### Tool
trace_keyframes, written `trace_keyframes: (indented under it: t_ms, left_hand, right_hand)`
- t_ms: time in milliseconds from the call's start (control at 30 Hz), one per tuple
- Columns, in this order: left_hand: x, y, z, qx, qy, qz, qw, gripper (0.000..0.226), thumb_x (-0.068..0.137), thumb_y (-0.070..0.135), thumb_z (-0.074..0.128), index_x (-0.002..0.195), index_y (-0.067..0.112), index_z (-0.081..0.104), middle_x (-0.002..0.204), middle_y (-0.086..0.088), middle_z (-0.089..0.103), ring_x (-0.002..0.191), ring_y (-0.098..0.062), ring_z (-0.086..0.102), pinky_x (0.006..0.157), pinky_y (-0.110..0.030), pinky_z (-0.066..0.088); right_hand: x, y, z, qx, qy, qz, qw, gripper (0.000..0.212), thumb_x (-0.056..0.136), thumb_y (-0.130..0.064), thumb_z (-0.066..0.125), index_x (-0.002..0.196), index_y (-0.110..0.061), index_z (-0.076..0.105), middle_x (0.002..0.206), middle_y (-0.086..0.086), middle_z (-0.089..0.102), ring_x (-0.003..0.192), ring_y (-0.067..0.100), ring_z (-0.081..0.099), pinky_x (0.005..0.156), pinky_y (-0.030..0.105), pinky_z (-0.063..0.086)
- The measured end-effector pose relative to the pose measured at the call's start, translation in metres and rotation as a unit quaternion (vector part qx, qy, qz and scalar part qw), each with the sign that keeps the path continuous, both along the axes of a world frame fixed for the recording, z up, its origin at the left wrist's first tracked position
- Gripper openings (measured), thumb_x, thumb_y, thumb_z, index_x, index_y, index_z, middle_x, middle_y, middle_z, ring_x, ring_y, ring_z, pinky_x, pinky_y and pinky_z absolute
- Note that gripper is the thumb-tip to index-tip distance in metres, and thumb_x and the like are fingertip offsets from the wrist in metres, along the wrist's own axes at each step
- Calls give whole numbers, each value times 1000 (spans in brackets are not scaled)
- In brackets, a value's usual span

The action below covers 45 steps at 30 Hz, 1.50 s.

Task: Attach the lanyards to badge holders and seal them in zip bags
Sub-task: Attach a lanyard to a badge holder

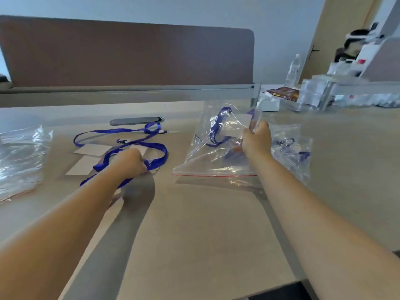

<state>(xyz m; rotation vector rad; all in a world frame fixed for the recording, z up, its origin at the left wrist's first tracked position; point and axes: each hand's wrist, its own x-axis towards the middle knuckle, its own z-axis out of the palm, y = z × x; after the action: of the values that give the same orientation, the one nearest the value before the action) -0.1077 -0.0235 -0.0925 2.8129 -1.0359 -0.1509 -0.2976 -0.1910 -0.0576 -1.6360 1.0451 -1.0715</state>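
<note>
My right hand (pixel 256 139) grips a clear zip bag (pixel 213 156) with a red seal line along its near edge; the bag is lifted at its far end and holds a blue lanyard with a badge holder. My left hand (pixel 131 161) is curled round a loop of a blue lanyard (pixel 121 132) that sprawls over the table. Under and beside that lanyard lie clear badge holders with white inserts (pixel 92 150). A second filled zip bag (pixel 291 148) lies just right of my right hand.
A stack of empty zip bags (pixel 20 156) sits at the far left. A dark flat cover (pixel 136 121) lies by the desk divider (pixel 129 55). At the back right stand a water bottle (pixel 294 70), a snack packet and clear plastic boxes.
</note>
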Motion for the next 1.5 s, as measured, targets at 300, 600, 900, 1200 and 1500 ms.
trace_keyframes:
  t_ms: [300, 600, 900, 1200, 1500]
  left_hand:
    - [-24, -112, 20, -279, 105, -82, 951, 28, 97, 12, 34, 123, 5, 42, 93, -9, 55, 64, -16, 52, 58, -26, 43]
    - [-34, -168, 14, -282, 151, -103, 942, 36, 94, -1, 28, 126, 6, 42, 105, -6, 57, 73, -18, 49, 57, -23, 37]
    - [-16, -87, 38, -403, 139, -30, 904, 22, 96, 4, 34, 111, 8, 50, 86, 0, 58, 58, -11, 48, 55, -23, 39]
    - [47, 32, 45, -439, 174, 86, 877, 32, 95, 2, 34, 71, 23, 41, 71, 0, 54, 50, -15, 28, 40, -17, 29]
    - [106, 85, 21, -380, 205, 137, 891, 16, 95, 6, 41, 107, 7, 52, 90, -9, 60, 53, -13, 36, 49, -19, 33]
  right_hand:
    - [-16, -77, -4, 0, 69, -62, 996, 32, 91, -5, 46, 121, 2, 37, 117, 17, 51, 101, 29, 51, 70, 26, 33]
    - [-17, -111, -34, -27, 290, -91, 952, 58, 85, 4, 51, 134, -3, 21, 134, 18, 44, 120, 36, 46, 93, 44, 43]
    - [8, -59, -22, -278, 382, -40, 880, 41, 85, -5, 43, 125, -3, 39, 133, 16, 38, 124, 33, 31, 103, 39, 25]
    - [115, 31, -27, -277, 342, 183, 879, 28, 91, -13, 42, 111, -4, 59, 118, 15, 59, 106, 30, 54, 87, 34, 43]
    - [219, 80, -54, -61, 379, 202, 901, 30, 87, -31, 46, 65, -11, 46, 59, 0, 41, 52, 14, 38, 45, 25, 25]
